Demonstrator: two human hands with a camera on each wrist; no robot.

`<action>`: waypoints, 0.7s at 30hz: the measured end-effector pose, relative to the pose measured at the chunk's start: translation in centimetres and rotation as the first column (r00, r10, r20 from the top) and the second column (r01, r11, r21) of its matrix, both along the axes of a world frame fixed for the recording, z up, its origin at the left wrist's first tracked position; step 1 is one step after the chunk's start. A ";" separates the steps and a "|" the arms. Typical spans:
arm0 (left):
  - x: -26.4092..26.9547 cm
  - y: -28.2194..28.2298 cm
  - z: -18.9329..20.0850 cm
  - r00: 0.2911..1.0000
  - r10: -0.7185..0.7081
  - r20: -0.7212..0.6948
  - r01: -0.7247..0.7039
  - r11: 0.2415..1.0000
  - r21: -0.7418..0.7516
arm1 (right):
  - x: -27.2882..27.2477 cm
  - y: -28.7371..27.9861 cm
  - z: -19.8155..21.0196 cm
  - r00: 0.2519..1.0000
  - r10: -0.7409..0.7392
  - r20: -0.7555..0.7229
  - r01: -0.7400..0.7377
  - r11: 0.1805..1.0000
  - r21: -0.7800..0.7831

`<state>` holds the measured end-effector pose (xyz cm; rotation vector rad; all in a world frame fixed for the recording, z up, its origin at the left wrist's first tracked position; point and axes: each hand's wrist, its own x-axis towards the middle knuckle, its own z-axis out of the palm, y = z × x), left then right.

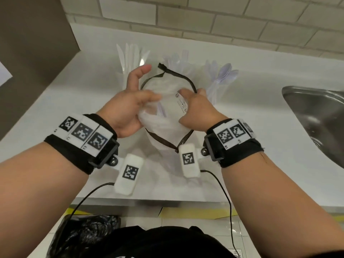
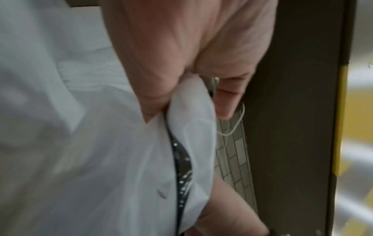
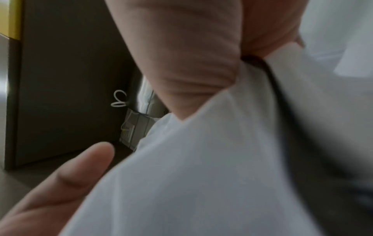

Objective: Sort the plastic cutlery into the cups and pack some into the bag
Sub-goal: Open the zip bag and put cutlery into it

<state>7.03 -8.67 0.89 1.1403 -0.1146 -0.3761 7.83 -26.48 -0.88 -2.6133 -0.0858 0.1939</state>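
We have the sheer white bag [image 1: 163, 116] lifted above the pale worktop [image 1: 242, 131], held up between both hands, so we judge ourselves to be in the packing step, with the sorting apparently already done: three clear cups stand along the back of the worktop, knives in the left cup [image 1: 128, 58], a faint cluster we cannot make out clearly in the middle cup [image 1: 176, 58], and spoons in the right cup [image 1: 221, 75]. Our left hand [image 1: 128, 107] pinches the bag's left edge between thumb and curled fingers, which the left wrist view confirms, a fold of white fabric [image 2: 189, 102] caught there beside the dark ribbon [image 2: 181, 161]. Our right hand [image 1: 195, 110] grips the right edge the same way, close to a printed label [image 1: 181, 102], and the right wrist view shows cloth pinched beside that dark drawstring [image 3: 268, 75]. The drawstring [image 1: 178, 75] loops loosely around the mouth, which looks spread wide. Pale handles seem to show through the fabric, so some cutlery [image 1: 161, 109] is probably inside already, though we cannot tell which pieces or how many. Next, we think, the move is either to free one hand for another piece from the cups while the other keeps the mouth open, or to draw the ribbon closed; either way the thin cloth will sag unless one grip holds. A steel sink [image 1: 316, 116] lies to our right.
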 end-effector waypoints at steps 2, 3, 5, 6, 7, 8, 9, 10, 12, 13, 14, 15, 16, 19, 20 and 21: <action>-0.3 0.3 -0.5 0.987 -0.112 0.117 0.101 0.990 0.097 | -0.1 0.3 0.1 0.997 0.021 -0.081 -0.022 1.000 -0.016; -0.3 0.5 -0.7 0.977 -0.123 0.174 0.077 0.965 0.251 | -0.2 0.3 0.2 0.993 0.044 -0.105 -0.047 0.999 -0.022; 0.5 0.6 -1.4 0.950 -0.119 0.288 -0.107 0.745 0.659 | -0.4 0.2 0.4 0.989 0.110 -0.102 -0.113 0.993 -0.021; 1.2 0.9 -1.7 0.940 -0.156 0.302 -0.170 0.553 0.816 | -0.4 0.1 0.7 0.988 0.131 -0.087 -0.133 0.991 -0.021; 1.7 1.1 -2.2 0.940 -0.226 0.256 -0.160 0.371 0.915 | -0.3 -0.1 0.9 0.991 0.118 -0.061 -0.120 0.993 -0.025; 2.2 1.3 -3.0 0.940 -0.292 0.178 -0.103 0.255 0.961 | -0.2 -0.1 1.2 0.997 0.078 -0.028 -0.079 0.996 -0.033; 2.6 1.4 -4.0 0.932 -0.343 0.115 -0.039 0.220 0.975 | -0.2 0.0 1.3 0.999 0.032 0.008 -0.031 0.999 -0.044; 3.0 1.3 -4.8 0.928 -0.362 0.084 -0.006 0.211 0.977 | -0.3 0.2 1.4 0.999 0.004 0.047 -0.001 0.998 -0.058; 3.4 1.0 -6.3 0.928 -0.365 0.072 -0.013 0.161 0.987 | -0.6 0.8 1.2 0.999 0.004 0.047 -0.001 0.998 -0.069; 3.6 1.0 -7.0 0.928 -0.362 0.085 -0.041 0.127 0.991 | -0.9 1.1 0.9 1.000 0.012 -0.025 -0.014 0.997 -0.075; 3.8 0.8 -7.3 0.929 -0.358 0.090 -0.062 0.088 0.994 | -1.2 1.3 0.7 0.992 0.029 -0.126 -0.043 0.993 -0.110; 3.8 0.7 -7.4 0.922 -0.381 0.072 -0.064 0.034 0.997 | -1.3 1.4 0.5 0.973 0.041 -0.225 -0.081 0.982 -0.170; 3.8 0.5 -7.5 0.915 -0.403 0.030 -0.053 -0.048 0.997 | -1.4 1.3 0.2 0.956 0.049 -0.290 -0.116 0.969 -0.219; 3.8 0.9 -7.5 0.912 -0.404 0.063 -0.123 -0.125 0.985 | -1.1 1.0 -0.4 0.955 0.087 -0.282 -0.171 0.943 -0.287; 3.4 0.9 -6.9 0.907 -0.402 0.127 -0.187 -0.115 0.976 | -0.9 0.9 -0.6 0.958 0.107 -0.264 -0.185 0.939 -0.290; 2.8 0.9 -6.2 0.896 -0.382 0.227 -0.272 -0.067 0.960 | -0.8 0.8 -0.8 0.956 0.133 -0.262 -0.208 0.937 -0.281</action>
